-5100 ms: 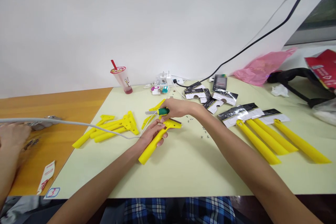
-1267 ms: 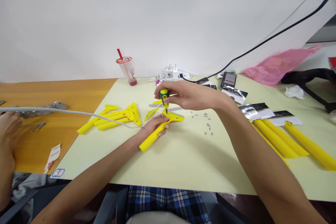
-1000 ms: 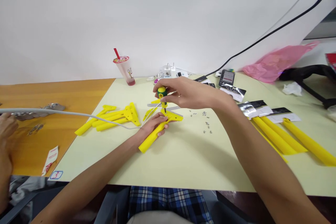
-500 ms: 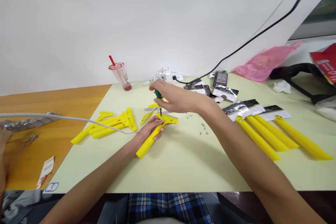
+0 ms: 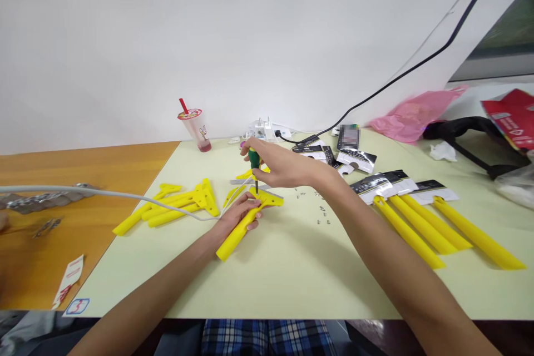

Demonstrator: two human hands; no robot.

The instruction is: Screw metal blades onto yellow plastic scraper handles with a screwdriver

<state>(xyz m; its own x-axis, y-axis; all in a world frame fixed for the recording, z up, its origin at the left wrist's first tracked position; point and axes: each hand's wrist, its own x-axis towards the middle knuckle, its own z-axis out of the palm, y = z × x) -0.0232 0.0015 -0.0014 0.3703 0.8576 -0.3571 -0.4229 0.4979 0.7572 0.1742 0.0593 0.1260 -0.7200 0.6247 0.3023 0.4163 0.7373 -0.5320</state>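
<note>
My left hand is wrapped round the yellow scraper near its head, which holds a thin grey blade. My right hand grips the green handle of a screwdriver from above. Its shaft points straight down, and the tip meets a screw spot on the scraper head. Behind my hands lie more yellow scraper parts and a grey blade, partly covered. Small screws are scattered on the table to the right of the scraper.
Yellow scraper handles lie on the left. Carded scrapers are at right, with loose cards behind. A drink cup stands near the wall. A white cable crosses the left side. Another person's hand shows at the left edge.
The view has tilted slightly, so everything sits a little lower. My right hand's fingers have shifted on the screwdriver handle, showing more of it. The scraper stays in my left hand.
</note>
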